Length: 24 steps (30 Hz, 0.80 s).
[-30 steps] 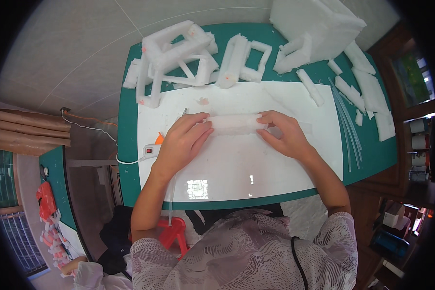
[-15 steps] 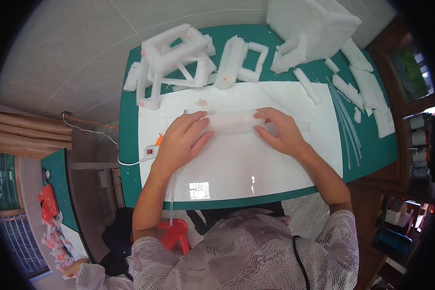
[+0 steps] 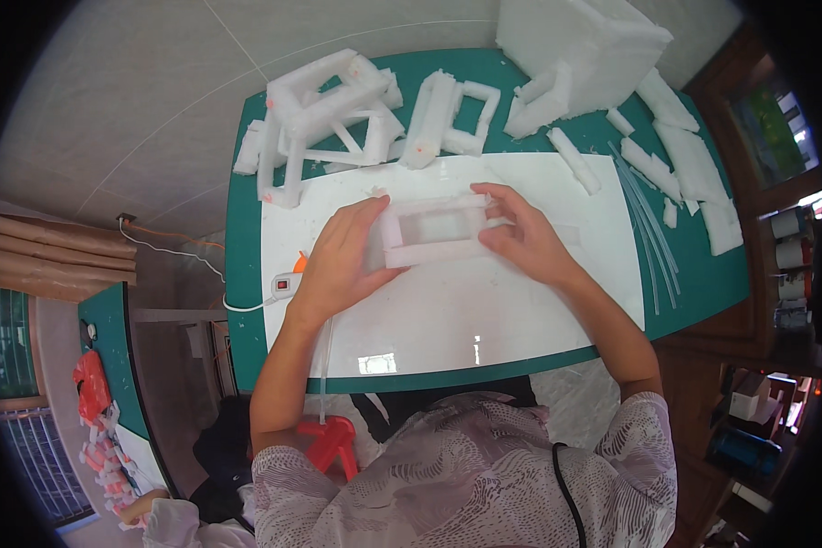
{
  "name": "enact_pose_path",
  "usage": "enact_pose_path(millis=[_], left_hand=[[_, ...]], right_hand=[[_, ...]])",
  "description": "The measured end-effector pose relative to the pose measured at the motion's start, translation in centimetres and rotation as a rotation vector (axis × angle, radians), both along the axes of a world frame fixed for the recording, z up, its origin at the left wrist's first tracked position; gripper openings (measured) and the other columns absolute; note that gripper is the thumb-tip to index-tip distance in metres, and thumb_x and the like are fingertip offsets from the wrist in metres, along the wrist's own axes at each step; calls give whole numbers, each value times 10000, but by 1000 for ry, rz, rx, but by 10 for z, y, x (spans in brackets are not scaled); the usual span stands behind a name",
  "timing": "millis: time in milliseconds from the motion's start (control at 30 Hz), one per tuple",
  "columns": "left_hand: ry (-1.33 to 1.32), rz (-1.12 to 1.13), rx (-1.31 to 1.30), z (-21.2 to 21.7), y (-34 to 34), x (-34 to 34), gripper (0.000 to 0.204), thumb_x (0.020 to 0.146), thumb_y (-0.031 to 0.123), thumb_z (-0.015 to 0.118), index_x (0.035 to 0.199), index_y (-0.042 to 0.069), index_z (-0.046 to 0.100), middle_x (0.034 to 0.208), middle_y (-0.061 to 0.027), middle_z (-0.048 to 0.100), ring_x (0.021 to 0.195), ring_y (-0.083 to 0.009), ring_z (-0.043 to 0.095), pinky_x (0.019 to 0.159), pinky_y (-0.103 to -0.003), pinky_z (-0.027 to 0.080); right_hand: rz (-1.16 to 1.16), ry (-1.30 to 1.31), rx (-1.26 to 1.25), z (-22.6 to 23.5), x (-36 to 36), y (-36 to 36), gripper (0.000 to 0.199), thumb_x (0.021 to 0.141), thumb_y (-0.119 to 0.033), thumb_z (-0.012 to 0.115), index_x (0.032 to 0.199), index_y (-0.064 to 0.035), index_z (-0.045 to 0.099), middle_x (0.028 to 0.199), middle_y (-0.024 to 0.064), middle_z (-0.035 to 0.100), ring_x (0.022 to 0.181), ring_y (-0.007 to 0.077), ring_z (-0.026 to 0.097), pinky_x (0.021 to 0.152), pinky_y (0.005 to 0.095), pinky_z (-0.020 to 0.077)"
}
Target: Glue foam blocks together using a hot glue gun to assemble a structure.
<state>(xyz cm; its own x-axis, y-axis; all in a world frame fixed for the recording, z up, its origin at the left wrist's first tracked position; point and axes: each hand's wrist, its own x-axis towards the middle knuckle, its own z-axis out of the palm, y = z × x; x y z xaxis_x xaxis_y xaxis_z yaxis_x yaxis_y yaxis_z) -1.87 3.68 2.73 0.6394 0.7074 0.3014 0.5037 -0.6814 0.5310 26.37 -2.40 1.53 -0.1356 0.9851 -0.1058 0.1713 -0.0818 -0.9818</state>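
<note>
A small white foam frame (image 3: 437, 255), rectangular with an open middle, is held level between my two hands over the white board (image 3: 484, 320). My left hand (image 3: 342, 251) is closed on its left end, thumb along the near side and fingers at the far corner. At the right end, my right hand (image 3: 522, 236) pinches the frame between thumb and fingers. Beside my left wrist lies a white glue gun (image 3: 283, 286) with a red switch and an orange part, partly hidden by that hand. A clear glue stick (image 3: 325, 365) extends from under my left forearm over the near edge.
Larger foam frames (image 3: 329, 110) and a double foam piece (image 3: 434, 119) stand at the back. A big foam box (image 3: 584, 55) and foam strips (image 3: 699, 173) are at the back right, near clear glue sticks (image 3: 648, 228). A red stool (image 3: 333, 446) stands below the table.
The foam frame has been tilted so its open middle now faces up. My fingers have shifted along its ends. The glue gun has stayed in place.
</note>
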Motion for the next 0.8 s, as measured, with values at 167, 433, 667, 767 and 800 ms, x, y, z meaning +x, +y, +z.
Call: enact_pose_path(millis=[167, 433, 667, 767, 800], left_hand=[[-31, 12, -73, -2, 1, 0, 848, 659, 161, 891, 1386, 51, 468, 1377, -170, 518, 1254, -336, 514, 1059, -408, 432], [-58, -9, -116, 0, 0, 0, 928, 651, 174, 903, 1437, 64, 421, 1398, -137, 518, 1249, -304, 514, 1041, -406, 438], [-59, 3, -87, -2, 1, 0, 925, 642, 186, 911, 1430, 71, 440, 1381, -127, 539, 1226, -288, 528, 1025, -393, 446], [-56, -4, -78, -1, 1, -1, 901, 646, 181, 908, 1417, 70, 456, 1380, -127, 539, 1217, -288, 534, 1026, -392, 448], [-56, -4, -78, -1, 1, -1, 901, 646, 181, 908, 1417, 70, 456, 1380, -127, 539, 1217, -288, 534, 1026, -392, 448]], right_hand=[[73, -351, 289, 13, -9, -8, 1000, 717, -136, 856, 1537, -129, 283, 1544, 153, 310, 1278, 278, 457, 1019, 371, 474], [45, -362, 281, 10, -4, -6, 1046, 690, -120, 868, 1551, -104, 274, 1469, 138, 446, 1291, 282, 460, 925, 353, 503], [38, -394, 288, 10, -5, -5, 1048, 665, -95, 880, 1540, -105, 302, 1432, 133, 488, 1202, 265, 508, 886, 322, 513], [45, -398, 296, 8, -4, -5, 1038, 664, -95, 881, 1533, -105, 315, 1432, 132, 487, 1196, 262, 508, 883, 320, 513], [45, -397, 296, 8, -4, -5, 1038, 664, -95, 881, 1533, -105, 315, 1432, 132, 487, 1196, 262, 508, 883, 320, 513]])
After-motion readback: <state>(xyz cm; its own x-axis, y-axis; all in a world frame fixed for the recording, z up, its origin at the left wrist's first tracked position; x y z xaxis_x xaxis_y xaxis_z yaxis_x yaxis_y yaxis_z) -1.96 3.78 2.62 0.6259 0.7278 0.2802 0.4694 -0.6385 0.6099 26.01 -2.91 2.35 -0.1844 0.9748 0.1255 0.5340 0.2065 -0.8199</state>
